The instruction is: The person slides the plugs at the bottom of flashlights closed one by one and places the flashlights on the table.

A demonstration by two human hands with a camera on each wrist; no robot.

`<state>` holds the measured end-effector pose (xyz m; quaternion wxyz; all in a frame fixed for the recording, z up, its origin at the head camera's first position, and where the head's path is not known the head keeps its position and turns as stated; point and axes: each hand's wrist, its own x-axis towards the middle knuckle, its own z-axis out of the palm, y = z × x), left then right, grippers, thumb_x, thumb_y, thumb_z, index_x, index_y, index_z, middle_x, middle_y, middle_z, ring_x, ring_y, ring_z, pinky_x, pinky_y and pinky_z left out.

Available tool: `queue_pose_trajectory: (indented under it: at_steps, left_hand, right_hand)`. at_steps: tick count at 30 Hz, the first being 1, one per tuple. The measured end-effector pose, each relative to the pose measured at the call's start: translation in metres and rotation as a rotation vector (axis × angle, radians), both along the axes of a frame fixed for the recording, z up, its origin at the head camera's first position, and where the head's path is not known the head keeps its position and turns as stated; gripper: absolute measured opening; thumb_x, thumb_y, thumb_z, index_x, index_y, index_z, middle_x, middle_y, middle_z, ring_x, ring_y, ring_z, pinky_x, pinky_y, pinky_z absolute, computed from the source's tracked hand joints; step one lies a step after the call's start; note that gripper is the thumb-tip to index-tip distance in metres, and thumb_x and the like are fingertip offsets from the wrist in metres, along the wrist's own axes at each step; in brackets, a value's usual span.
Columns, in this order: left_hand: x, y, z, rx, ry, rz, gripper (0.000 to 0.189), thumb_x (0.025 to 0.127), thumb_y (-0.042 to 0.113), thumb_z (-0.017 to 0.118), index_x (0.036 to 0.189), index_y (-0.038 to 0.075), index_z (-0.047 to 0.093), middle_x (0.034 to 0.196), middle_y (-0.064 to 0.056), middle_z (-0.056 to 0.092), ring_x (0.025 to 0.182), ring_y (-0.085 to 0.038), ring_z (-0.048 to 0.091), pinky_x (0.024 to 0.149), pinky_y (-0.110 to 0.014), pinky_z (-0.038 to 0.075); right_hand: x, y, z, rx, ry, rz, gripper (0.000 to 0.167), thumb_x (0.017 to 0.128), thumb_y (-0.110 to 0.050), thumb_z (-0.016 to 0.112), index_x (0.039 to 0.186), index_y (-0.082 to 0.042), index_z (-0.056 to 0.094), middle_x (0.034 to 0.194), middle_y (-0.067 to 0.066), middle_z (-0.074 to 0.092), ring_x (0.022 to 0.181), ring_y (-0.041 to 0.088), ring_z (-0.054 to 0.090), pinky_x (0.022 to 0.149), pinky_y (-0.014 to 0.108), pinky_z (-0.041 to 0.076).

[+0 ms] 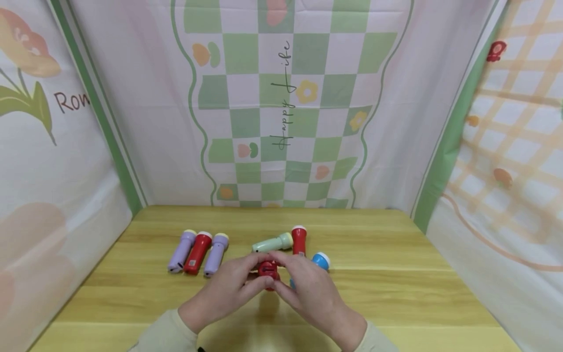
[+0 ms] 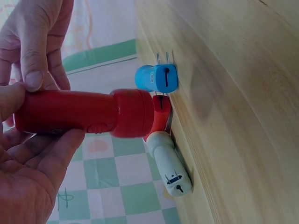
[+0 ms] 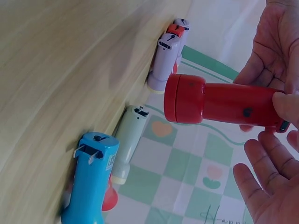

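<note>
Both hands, left [image 1: 228, 288] and right [image 1: 308, 286], clasp a red torch [image 1: 268, 270] above the table [image 1: 396, 274]; six others lie untouched.

This is looking like a small staged recording booth rather than a lived-in room. Printed cloth backdrops [image 1: 299, 98] are hanging on the left, far and right sides, showing green-and-white checks, flowers and cursive lettering, and they are closing in a pale wooden surface [image 1: 387, 274]. Small toy-like flashlights [image 1: 198, 252] in purple, red, mint and blue are lying in a loose group on it.
</note>
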<state>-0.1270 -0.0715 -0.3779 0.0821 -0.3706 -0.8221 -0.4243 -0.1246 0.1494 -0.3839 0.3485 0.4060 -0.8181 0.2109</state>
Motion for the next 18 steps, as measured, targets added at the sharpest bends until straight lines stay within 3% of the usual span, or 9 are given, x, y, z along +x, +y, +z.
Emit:
queue_pose_trajectory:
  at_steps: [7, 13, 18]
  left_hand:
    - [-0.002, -0.005, -0.001, -0.060, 0.096, 0.085, 0.034, 0.100, 0.017, 0.071, 0.132, 0.007, 0.062, 0.113, 0.002, 0.075, 0.107, -0.009, 0.071, 0.094, -0.030, 0.060]
    - [-0.006, -0.012, -0.006, -0.158, 0.172, 0.200, 0.034, 0.099, 0.018, 0.072, 0.129, 0.007, 0.062, 0.108, 0.004, 0.072, 0.101, -0.007, 0.068, 0.091, -0.034, 0.060]
    - [-0.013, -0.017, -0.011, -0.207, 0.288, 0.287, 0.034, 0.095, 0.017, 0.076, 0.124, 0.005, 0.063, 0.103, 0.002, 0.071, 0.094, -0.010, 0.067, 0.086, -0.034, 0.060]
  right_hand:
    - [-0.002, 0.005, -0.004, 0.022, -0.035, -0.061, 0.063, 0.088, -0.032, 0.084, 0.140, -0.006, 0.060, 0.129, 0.010, 0.070, 0.117, 0.024, 0.068, 0.094, 0.040, 0.060]
    - [-0.001, 0.009, -0.006, 0.097, -0.153, -0.170, 0.067, 0.090, -0.040, 0.081, 0.143, -0.006, 0.059, 0.144, 0.019, 0.061, 0.132, 0.037, 0.059, 0.103, 0.054, 0.055]
    - [-0.001, 0.011, -0.008, 0.139, -0.178, -0.229, 0.073, 0.089, -0.045, 0.081, 0.146, -0.006, 0.057, 0.150, 0.024, 0.054, 0.140, 0.048, 0.049, 0.108, 0.062, 0.048]
